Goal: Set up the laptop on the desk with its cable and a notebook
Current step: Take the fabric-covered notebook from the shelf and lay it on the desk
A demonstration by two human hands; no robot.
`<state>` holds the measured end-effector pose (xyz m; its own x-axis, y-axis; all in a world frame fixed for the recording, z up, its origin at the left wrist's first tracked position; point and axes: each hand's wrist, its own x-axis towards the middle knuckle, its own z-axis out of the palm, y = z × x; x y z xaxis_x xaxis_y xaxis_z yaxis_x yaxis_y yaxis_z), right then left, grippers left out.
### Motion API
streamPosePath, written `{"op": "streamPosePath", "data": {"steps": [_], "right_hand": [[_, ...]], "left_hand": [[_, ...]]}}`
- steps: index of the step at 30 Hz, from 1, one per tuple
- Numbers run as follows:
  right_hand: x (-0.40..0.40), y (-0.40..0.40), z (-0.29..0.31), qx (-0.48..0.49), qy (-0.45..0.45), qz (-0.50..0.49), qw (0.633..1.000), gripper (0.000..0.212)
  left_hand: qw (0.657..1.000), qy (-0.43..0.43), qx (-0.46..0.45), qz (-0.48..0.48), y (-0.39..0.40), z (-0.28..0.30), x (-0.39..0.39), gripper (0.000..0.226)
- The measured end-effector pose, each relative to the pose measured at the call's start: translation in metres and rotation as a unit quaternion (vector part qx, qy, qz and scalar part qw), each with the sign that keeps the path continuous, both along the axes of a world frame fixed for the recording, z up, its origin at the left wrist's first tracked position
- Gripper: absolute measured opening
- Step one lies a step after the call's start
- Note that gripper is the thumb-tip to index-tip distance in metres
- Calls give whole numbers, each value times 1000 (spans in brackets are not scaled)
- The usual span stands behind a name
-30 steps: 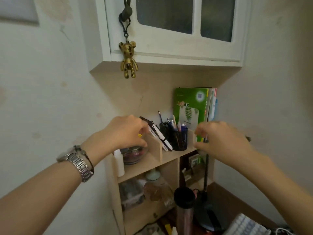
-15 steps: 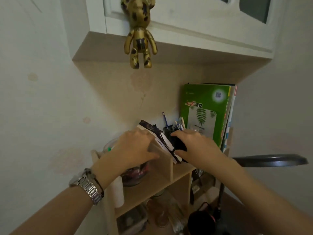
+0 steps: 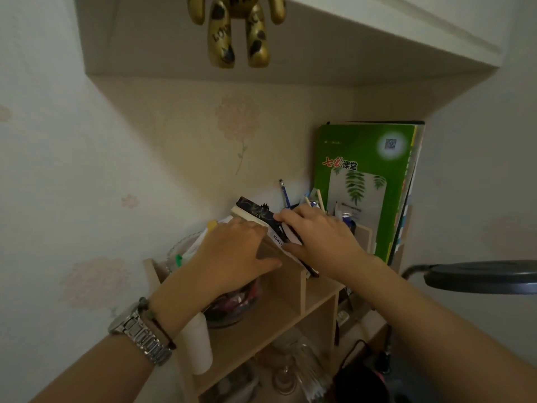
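Note:
A small dark-covered notebook [image 3: 255,212] leans with a few other thin books against a wooden divider on the top of a small shelf unit [image 3: 290,289]. My left hand [image 3: 232,251] lies on the left side of the leaning books, fingers spread over them. My right hand [image 3: 316,237] presses on their right side, fingertips on the dark cover. Neither the laptop nor its cable is in view.
A pen holder [image 3: 345,222] with several pens stands right behind my right hand. Tall green books [image 3: 369,181] stand at the shelf's right end. A glass bowl [image 3: 232,303] sits under my left wrist, a gold bear charm [image 3: 236,30] hangs overhead, a black lamp head [image 3: 482,276] juts in from the right.
Both hands have moved in from mid-air onto the leaning books. The view has closed in on the shelf top.

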<state>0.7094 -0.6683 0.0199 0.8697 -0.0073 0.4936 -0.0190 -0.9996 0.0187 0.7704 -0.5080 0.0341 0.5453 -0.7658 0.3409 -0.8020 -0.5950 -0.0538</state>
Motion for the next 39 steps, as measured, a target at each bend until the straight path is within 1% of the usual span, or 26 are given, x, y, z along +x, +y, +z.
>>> {"op": "streamPosePath", "data": {"steps": [5,7,11,14,16,21,26,28,30,33,35,37,39], "right_hand": [[0,3,-9,18,-64,1,998,43],[-1,2,-13,45,-84,-5,995,40],[-1,3,-18,135,-102,14,985,33],[-2,4,-20,147,-118,21,982,29],[-7,2,-18,168,-144,14,975,27],[-34,-4,-1,181,-214,-4,960,30],[-70,-8,28,222,-249,-10,943,37],[-88,-8,37,245,-256,-7,935,40],[-111,-7,45,270,-263,-6,926,40],[-150,-8,52,311,-258,-7,915,38],[-179,-8,54,335,-245,-8,910,40],[-209,-9,55,378,-242,-3,894,42],[-240,-10,55,412,-237,-1,880,39]], "left_hand": [[1000,7,-21,-15,2,-2,2,56],[999,6,-25,-20,2,-2,2,56],[999,3,-21,-26,3,-2,4,57],[999,0,-21,-29,4,-4,3,57],[1000,-4,-17,-23,4,-5,3,59],[1000,2,-3,-17,3,-12,6,55],[999,12,-33,-14,2,-9,5,49],[996,37,-76,-33,0,-4,-1,54],[983,87,-148,-67,-4,3,-15,66],[939,173,-263,-138,-9,9,-47,77],[907,237,-301,-175,-14,7,-70,75],[878,294,-316,-207,-20,-1,-95,70],[850,328,-336,-239,-26,-14,-119,63]]}}
